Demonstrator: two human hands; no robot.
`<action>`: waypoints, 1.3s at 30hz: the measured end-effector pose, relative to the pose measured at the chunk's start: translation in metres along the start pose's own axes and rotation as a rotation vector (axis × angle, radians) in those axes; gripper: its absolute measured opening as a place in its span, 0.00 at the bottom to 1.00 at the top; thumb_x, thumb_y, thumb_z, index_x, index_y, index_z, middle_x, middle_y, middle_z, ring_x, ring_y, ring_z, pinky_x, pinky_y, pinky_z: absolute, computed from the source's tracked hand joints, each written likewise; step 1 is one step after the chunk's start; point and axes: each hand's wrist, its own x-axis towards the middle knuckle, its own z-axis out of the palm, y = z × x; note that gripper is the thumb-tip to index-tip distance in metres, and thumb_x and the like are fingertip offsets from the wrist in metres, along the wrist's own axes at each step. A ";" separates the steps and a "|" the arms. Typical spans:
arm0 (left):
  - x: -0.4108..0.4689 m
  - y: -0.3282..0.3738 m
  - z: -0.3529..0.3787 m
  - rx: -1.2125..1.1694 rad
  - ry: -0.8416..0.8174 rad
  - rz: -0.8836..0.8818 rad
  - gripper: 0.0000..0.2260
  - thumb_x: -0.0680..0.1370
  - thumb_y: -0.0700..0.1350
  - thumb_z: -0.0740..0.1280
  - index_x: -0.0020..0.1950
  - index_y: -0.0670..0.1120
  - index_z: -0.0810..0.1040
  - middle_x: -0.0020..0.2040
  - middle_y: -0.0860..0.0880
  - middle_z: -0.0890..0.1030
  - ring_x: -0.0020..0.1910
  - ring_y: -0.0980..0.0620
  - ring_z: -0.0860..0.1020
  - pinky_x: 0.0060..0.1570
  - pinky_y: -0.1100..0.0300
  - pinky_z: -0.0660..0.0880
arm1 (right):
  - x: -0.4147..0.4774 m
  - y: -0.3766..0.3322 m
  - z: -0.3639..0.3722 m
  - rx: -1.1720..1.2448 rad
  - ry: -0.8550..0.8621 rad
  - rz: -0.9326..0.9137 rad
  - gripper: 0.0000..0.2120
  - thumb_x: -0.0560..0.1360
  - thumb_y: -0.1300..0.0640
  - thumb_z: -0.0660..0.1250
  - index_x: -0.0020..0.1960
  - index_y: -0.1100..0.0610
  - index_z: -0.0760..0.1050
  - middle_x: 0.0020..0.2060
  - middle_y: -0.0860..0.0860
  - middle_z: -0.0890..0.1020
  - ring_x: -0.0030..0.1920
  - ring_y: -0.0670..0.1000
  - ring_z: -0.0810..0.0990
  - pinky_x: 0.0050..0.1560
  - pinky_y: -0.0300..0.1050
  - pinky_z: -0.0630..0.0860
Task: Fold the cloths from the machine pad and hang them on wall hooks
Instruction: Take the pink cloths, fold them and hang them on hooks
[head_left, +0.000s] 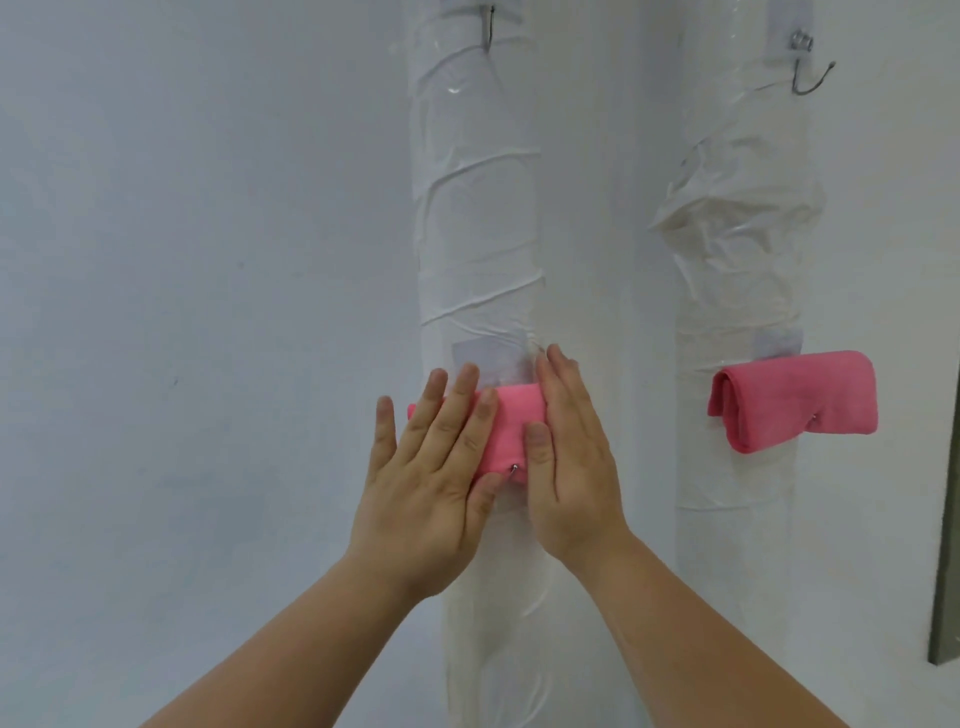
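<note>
A folded pink cloth (511, 423) hangs over a small metal hook (514, 468) on the left white wrapped pipe (475, 208). My left hand (434, 467) lies flat on the cloth's left half, fingers spread, thumb under its lower edge. My right hand (566, 457) presses flat on its right half, thumb on the front. A second folded pink cloth (795, 400) hangs on a hook on the right wrapped pipe (737, 249), apart from both hands.
Two bare metal hooks sit higher up, one on the left pipe (488, 28) and one on the right pipe (810, 73). A plain white wall (182, 260) fills the left. A grey-green panel edge (948, 571) stands at the far right.
</note>
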 end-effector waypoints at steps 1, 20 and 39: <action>0.001 -0.002 0.006 -0.026 0.023 0.007 0.28 0.85 0.58 0.45 0.83 0.52 0.43 0.84 0.52 0.44 0.83 0.46 0.48 0.78 0.37 0.46 | -0.001 0.004 0.003 0.025 0.012 0.000 0.25 0.85 0.49 0.48 0.81 0.51 0.54 0.81 0.46 0.56 0.81 0.45 0.50 0.80 0.53 0.56; 0.002 0.009 -0.026 0.119 -0.294 -0.082 0.31 0.83 0.62 0.44 0.80 0.55 0.30 0.81 0.56 0.31 0.81 0.50 0.33 0.77 0.42 0.34 | -0.013 -0.012 -0.027 -0.320 -0.240 0.287 0.30 0.80 0.34 0.40 0.80 0.37 0.37 0.82 0.49 0.44 0.81 0.58 0.50 0.77 0.63 0.57; -0.091 0.019 -0.164 -0.210 -0.415 -0.176 0.33 0.83 0.62 0.47 0.83 0.52 0.38 0.83 0.50 0.37 0.82 0.45 0.38 0.79 0.39 0.40 | -0.093 -0.167 -0.076 -0.634 -0.279 0.472 0.32 0.83 0.39 0.51 0.81 0.40 0.40 0.82 0.53 0.40 0.82 0.59 0.45 0.77 0.65 0.56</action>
